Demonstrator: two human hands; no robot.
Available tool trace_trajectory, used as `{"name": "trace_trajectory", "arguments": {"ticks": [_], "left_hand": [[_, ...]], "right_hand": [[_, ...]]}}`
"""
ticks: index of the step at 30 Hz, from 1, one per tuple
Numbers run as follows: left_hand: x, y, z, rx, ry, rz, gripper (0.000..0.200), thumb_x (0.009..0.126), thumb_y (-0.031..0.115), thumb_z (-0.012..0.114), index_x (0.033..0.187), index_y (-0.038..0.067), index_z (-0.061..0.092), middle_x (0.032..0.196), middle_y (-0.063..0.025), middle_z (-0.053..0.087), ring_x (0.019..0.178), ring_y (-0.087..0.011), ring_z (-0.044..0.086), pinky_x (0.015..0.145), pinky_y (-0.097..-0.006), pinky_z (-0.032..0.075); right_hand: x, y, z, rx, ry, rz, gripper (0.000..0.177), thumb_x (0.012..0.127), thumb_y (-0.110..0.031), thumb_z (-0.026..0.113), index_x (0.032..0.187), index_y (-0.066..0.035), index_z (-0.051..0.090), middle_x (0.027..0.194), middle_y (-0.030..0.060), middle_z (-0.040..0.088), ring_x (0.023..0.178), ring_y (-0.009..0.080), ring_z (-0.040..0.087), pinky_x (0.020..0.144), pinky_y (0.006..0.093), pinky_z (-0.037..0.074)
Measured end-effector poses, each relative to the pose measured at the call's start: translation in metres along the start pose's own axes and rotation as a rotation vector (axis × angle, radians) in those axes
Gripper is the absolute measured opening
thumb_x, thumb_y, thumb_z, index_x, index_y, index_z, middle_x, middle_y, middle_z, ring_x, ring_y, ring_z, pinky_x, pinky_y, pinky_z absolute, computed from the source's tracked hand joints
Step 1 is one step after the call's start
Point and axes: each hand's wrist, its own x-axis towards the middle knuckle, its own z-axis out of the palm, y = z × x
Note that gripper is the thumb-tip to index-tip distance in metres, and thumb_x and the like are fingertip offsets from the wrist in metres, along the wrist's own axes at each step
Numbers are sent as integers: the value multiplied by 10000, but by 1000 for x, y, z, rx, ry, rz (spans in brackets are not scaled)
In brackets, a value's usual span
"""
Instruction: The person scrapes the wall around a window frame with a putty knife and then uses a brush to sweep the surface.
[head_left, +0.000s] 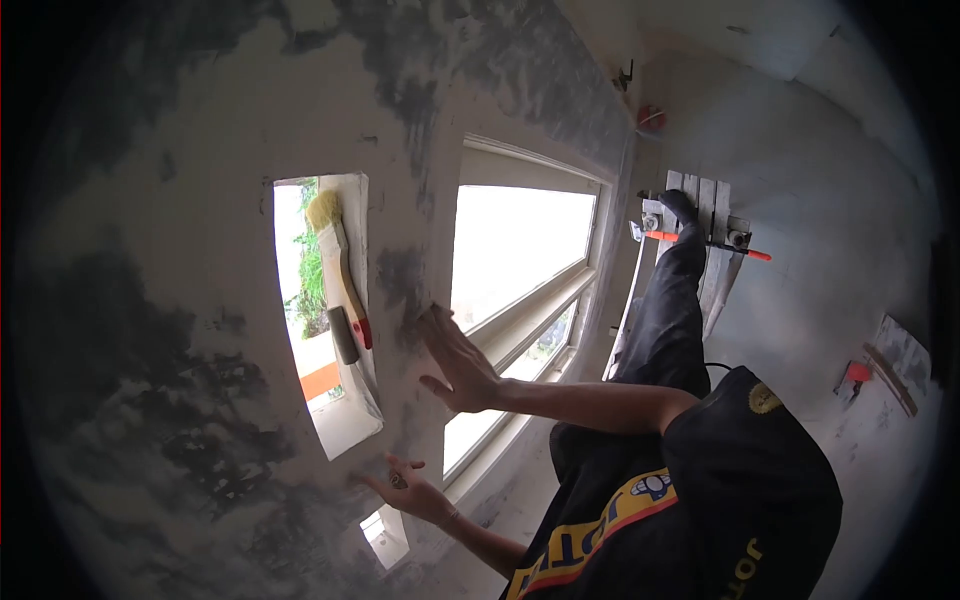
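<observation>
The picture is turned on its side, with the wall to the left. My right hand [458,366] is the upper one, held flat against the grey-patched wall [400,280] between two window openings, thumb spread. A small brownish edge shows at its fingertips; I cannot make out what it is. My left hand [408,490] is lower in the picture, near the wall, fingers apart, with a dark mark on its back. In the narrow window opening [362,400] beside my hands, a paintbrush [343,262] with pale bristles and a grey cylindrical piece [343,335] rest on the ledge.
A larger framed window [530,235] lies past my right hand. My leg [668,310] reaches to a slatted wooden stand [722,215] with orange-handled tools. On the floor, a board [895,370] lies near a red-handled tool [855,375]. A small square opening [392,545] is near my left hand.
</observation>
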Motion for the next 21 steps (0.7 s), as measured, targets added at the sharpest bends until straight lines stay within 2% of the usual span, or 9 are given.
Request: {"name": "trace_trajectory", "arguments": {"ticks": [3,4,7,8,11,13,16,18,21], "left_hand": [[0,-4,-2,-16,16,6,699,969,120,528,1508,-55,119,640,-47,581,612,-106,563,651,-239,456],[-2,-9,-3,-14,23,-1,699,969,120,528,1508,-55,119,640,-47,581,612,-106,563,651,-239,456],[2,-17,1,-76,13,63,701,965,120,544,1510,-44,135,635,-48,585,592,-108,556,646,-243,456],[3,-16,5,-104,41,51,703,959,108,547,1513,-35,139,660,-60,599,589,-108,551,657,-246,458],[4,-2,2,-50,50,5,707,940,64,538,1519,-19,141,723,-90,626,584,-112,542,679,-253,463],[1,-1,1,25,38,-52,711,928,33,526,1522,-12,138,762,-107,639,582,-116,538,691,-256,465],[-1,-13,2,-55,48,0,713,924,27,525,1521,-13,139,770,-121,640,581,-117,534,696,-261,462],[2,-13,5,-47,55,34,714,932,48,540,1521,-13,141,718,-105,623,582,-114,534,679,-262,461],[0,-3,10,-36,77,33,721,950,89,553,1522,-17,127,653,-74,597,575,-102,527,660,-254,454]], "right_hand": [[58,12,-30,74,250,127,866,892,-293,637,1498,51,124,1549,313,100,1448,455,98,1172,513,166],[54,12,-26,78,240,126,866,892,-293,637,1498,51,124,1549,313,100,1448,455,98,1172,513,166],[19,-1,-7,-33,142,-6,879,864,-261,670,1497,48,144,1553,304,101,1453,447,85,1173,508,161],[-2,-10,0,38,-16,73,865,853,-244,675,1491,53,172,1549,304,124,1453,447,87,1175,508,156],[-3,-12,-2,12,-122,42,862,855,-243,670,1492,52,170,1543,307,141,1453,446,92,1175,505,162],[25,5,-13,-86,123,-2,859,870,-256,653,1496,49,151,1543,307,143,1454,445,89,1174,506,161],[48,1,-22,145,207,145,867,868,-240,652,1494,67,137,1549,303,127,1449,458,89,1171,519,155],[10,-7,2,-18,133,-5,880,874,-245,644,1496,67,106,1554,297,117,1448,462,76,1173,522,156],[-20,-18,5,41,-98,65,862,862,-211,659,1498,43,137,1546,291,150,1449,447,99,1179,517,154]]}}
